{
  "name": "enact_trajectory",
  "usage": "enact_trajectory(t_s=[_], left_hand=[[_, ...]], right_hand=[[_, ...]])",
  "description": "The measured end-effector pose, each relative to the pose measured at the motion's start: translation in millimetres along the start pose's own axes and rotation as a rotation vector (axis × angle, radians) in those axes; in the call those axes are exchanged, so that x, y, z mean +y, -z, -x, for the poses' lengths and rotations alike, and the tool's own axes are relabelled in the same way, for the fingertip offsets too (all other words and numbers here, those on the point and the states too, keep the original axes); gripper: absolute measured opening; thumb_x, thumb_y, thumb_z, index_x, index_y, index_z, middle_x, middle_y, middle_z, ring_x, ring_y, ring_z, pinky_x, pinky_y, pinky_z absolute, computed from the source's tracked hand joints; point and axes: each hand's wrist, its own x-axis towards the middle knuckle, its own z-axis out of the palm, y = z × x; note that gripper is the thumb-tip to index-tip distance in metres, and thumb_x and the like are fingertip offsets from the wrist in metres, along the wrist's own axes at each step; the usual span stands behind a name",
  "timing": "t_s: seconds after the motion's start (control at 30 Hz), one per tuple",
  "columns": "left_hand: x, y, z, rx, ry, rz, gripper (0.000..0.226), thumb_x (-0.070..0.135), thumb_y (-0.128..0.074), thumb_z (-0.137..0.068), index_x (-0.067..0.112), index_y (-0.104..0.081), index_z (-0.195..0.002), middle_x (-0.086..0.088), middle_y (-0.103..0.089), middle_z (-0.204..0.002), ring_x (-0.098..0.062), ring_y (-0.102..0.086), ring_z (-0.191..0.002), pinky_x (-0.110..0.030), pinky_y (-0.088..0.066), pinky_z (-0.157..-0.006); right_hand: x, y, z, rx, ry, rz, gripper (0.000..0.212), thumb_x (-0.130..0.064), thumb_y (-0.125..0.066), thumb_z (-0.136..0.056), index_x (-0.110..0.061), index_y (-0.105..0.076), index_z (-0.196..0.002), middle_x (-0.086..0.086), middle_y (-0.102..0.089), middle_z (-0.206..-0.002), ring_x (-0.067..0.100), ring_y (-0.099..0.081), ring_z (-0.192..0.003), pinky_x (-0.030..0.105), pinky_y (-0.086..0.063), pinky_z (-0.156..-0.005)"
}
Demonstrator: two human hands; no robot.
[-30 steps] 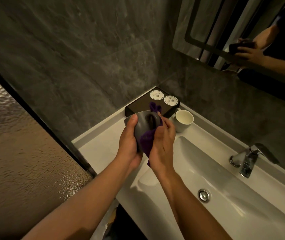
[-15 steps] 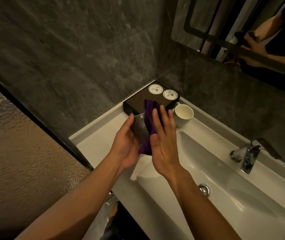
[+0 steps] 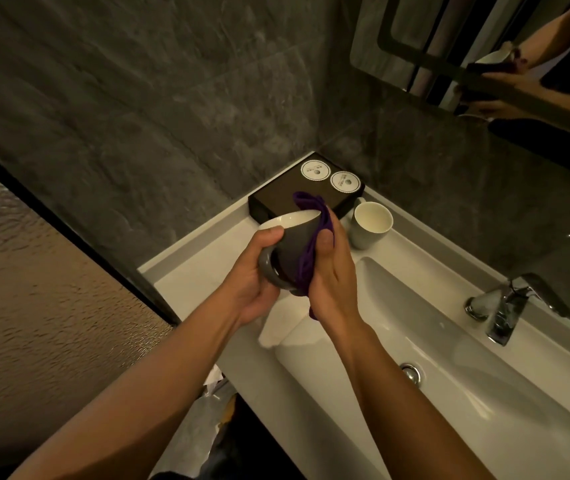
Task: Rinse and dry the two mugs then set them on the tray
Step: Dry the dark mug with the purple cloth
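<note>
My left hand (image 3: 252, 275) grips a grey mug (image 3: 290, 244) with a white inside, held above the counter at the sink's left end, its handle toward me and its mouth tilted away. My right hand (image 3: 330, 271) presses a purple cloth (image 3: 311, 233) against the mug's right side and over its rim. A second, pale mug (image 3: 370, 225) stands upright on the counter just right of the dark tray (image 3: 276, 202), which sits in the back corner. Two round white lids (image 3: 330, 176) lie at the tray's far end.
The white basin (image 3: 449, 368) with its drain (image 3: 411, 372) lies to the right, the chrome tap (image 3: 505, 306) at its far edge. Dark stone walls close the corner. A mirror (image 3: 484, 39) hangs upper right. A textured glass panel (image 3: 34, 271) bounds the left.
The grey mug has been turned in my hands: its handle now faces me under my left hand. My right hand has closed around the cloth on the mug's side.
</note>
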Motion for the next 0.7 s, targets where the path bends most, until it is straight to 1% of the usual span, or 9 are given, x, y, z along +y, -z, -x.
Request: enact_trajectory(t_s=[0.13, 0.23, 0.3, 0.37, 0.43, 0.5, 0.57, 0.63, 0.7], left_hand=[[18, 12, -2, -0.031, 0.008, -0.109, 0.04, 0.033, -0.063, -0.092, 0.013, -0.073, -0.125, -0.01, -0.076, -0.11, -0.018, -0.073, -0.097, -0.034, -0.061, -0.078], [24, 13, -3, -0.044, 0.027, -0.116, 0.03, 0.029, -0.072, -0.088, 0.013, -0.077, -0.112, -0.009, -0.074, -0.1, -0.019, -0.068, -0.09, -0.039, -0.057, -0.079], [21, 11, -6, -0.018, 0.019, -0.121, 0.04, 0.036, -0.08, -0.082, 0.011, -0.075, -0.113, -0.012, -0.072, -0.103, -0.021, -0.068, -0.092, -0.039, -0.056, -0.08], [18, 10, -6, -0.019, -0.015, -0.138, 0.053, 0.03, -0.083, -0.082, 0.004, -0.067, -0.125, -0.018, -0.071, -0.113, -0.026, -0.069, -0.101, -0.038, -0.059, -0.083], [15, 11, -6, -0.006, -0.057, -0.141, 0.058, 0.02, -0.084, -0.078, 0.004, -0.063, -0.13, -0.016, -0.073, -0.116, -0.026, -0.071, -0.103, -0.035, -0.061, -0.081], [13, 14, -6, 0.018, -0.11, -0.195, 0.068, 0.018, -0.09, -0.068, 0.01, -0.062, -0.13, -0.012, -0.073, -0.117, -0.025, -0.072, -0.105, -0.033, -0.06, -0.081], [13, 18, -9, 0.043, -0.16, -0.301, 0.079, 0.025, -0.093, -0.06, 0.017, -0.062, -0.132, -0.009, -0.071, -0.124, -0.027, -0.069, -0.114, -0.035, -0.059, -0.085], [15, 22, -11, 0.048, -0.213, -0.402, 0.078, 0.031, -0.093, -0.059, 0.022, -0.064, -0.131, -0.006, -0.071, -0.124, -0.027, -0.067, -0.118, -0.036, -0.059, -0.086], [18, 25, -12, 0.076, -0.263, -0.499, 0.073, 0.038, -0.091, -0.061, 0.024, -0.068, -0.128, -0.002, -0.073, -0.119, -0.024, -0.068, -0.116, -0.036, -0.059, -0.089]], right_hand=[[8, 1, 0, 0.089, 0.113, 0.235, 0.085, -0.083, -0.018, -0.092, -0.032, -0.034, -0.158, -0.004, -0.049, -0.156, 0.015, -0.047, -0.141, 0.049, -0.048, -0.112], [14, 5, -4, 0.107, 0.287, 0.518, 0.076, -0.072, -0.018, -0.101, -0.025, -0.032, -0.16, -0.002, -0.045, -0.159, 0.019, -0.043, -0.142, 0.038, -0.044, -0.111], [16, 4, -6, 0.104, 0.364, 0.609, 0.068, -0.066, -0.022, -0.105, -0.026, -0.03, -0.16, -0.006, -0.04, -0.163, 0.018, -0.038, -0.146, 0.025, -0.033, -0.113], [16, 1, -9, 0.108, 0.368, 0.619, 0.063, -0.063, -0.022, -0.106, -0.032, -0.03, -0.16, -0.009, -0.041, -0.162, 0.015, -0.039, -0.144, 0.018, -0.028, -0.11], [13, 1, -11, 0.09, 0.293, 0.504, 0.059, -0.065, -0.019, -0.105, -0.039, -0.037, -0.155, -0.01, -0.05, -0.154, 0.012, -0.046, -0.138, 0.025, -0.04, -0.107], [6, 1, -13, 0.057, 0.14, 0.264, 0.055, -0.068, -0.019, -0.103, -0.044, -0.054, -0.137, -0.009, -0.064, -0.138, 0.014, -0.057, -0.129, 0.038, -0.053, -0.103], [0, 2, -14, 0.047, -0.046, 0.081, 0.051, -0.074, -0.024, -0.094, -0.048, -0.065, -0.11, -0.017, -0.072, -0.11, 0.015, -0.066, -0.113, 0.03, -0.06, -0.089], [-5, 4, -16, 0.061, -0.207, 0.008, 0.048, -0.076, -0.027, -0.089, -0.055, -0.069, -0.092, -0.022, -0.074, -0.088, 0.013, -0.07, -0.1, 0.019, -0.059, -0.071], [-7, 3, -15, 0.077, -0.272, -0.008, 0.046, -0.069, -0.029, -0.092, -0.048, -0.07, -0.09, -0.015, -0.075, -0.088, 0.014, -0.071, -0.096, 0.018, -0.056, -0.068]])
